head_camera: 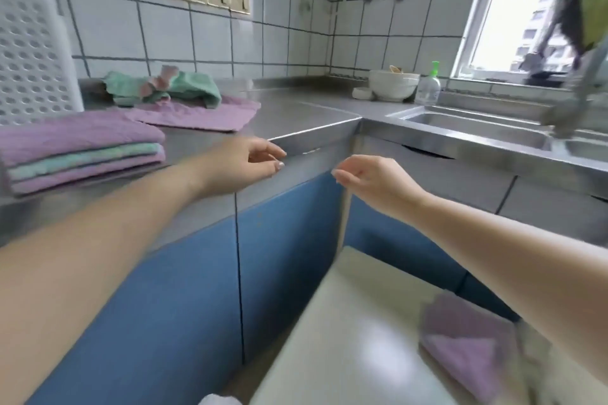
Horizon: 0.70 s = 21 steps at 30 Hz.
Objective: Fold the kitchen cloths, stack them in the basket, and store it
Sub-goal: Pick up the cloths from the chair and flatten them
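A stack of folded cloths (82, 149), purple and mint, lies on the steel counter (296, 115) at the left. Farther back, a flat purple cloth (197, 115) is spread out with crumpled mint and pink cloths (164, 87) on top of it. A white perforated basket (29, 52) stands upright against the wall at far left. Another purple cloth (467, 345) lies on a pale surface at lower right. My left hand (243, 161) hovers at the counter's front edge, fingers loosely curled, holding nothing. My right hand (371, 177) is in the air in front of the counter corner, also empty.
A sink (477, 128) with a faucet sits at the right. White bowls (393, 84) and a soap bottle (427, 85) stand in the back corner. Blue cabinet doors (184, 289) are below the counter. A window is at upper right.
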### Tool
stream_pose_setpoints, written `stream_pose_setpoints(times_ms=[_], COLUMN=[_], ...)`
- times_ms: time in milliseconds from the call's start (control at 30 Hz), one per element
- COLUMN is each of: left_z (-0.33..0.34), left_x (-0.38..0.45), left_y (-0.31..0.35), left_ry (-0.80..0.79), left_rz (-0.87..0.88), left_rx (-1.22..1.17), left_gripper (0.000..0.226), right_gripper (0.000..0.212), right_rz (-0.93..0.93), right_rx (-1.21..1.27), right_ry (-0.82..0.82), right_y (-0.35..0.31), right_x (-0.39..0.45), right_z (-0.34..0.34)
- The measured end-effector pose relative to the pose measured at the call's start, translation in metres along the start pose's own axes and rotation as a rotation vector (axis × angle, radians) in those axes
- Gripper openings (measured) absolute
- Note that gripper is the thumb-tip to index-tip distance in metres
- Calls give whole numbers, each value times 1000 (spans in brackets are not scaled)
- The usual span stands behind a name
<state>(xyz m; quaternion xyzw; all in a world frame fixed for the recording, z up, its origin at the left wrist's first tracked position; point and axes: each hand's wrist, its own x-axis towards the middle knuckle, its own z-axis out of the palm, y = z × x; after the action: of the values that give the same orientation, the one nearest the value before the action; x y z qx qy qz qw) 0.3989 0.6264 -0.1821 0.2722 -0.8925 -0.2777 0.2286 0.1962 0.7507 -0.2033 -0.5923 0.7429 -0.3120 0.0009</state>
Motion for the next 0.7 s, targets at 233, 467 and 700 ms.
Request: stream_pose_setpoints(times_ms=[233,467,700], left_z=[155,290,379], left_x=[8,-20,-37], left_y=[10,1,-5], left_ry=[-325,-605,-613], left_rz=[-21,-195,-212], left_rx=[-171,-265,-203], left_gripper=[27,31,43], right_gripper=[25,28,32], right_rz=[352,585,495], right_rx=[-63,-294,-461], right_ry=[-76,-280,-420], right_y=[120,214,249], right_x=[-112,-186,-215], right_z=[-15,39,71])
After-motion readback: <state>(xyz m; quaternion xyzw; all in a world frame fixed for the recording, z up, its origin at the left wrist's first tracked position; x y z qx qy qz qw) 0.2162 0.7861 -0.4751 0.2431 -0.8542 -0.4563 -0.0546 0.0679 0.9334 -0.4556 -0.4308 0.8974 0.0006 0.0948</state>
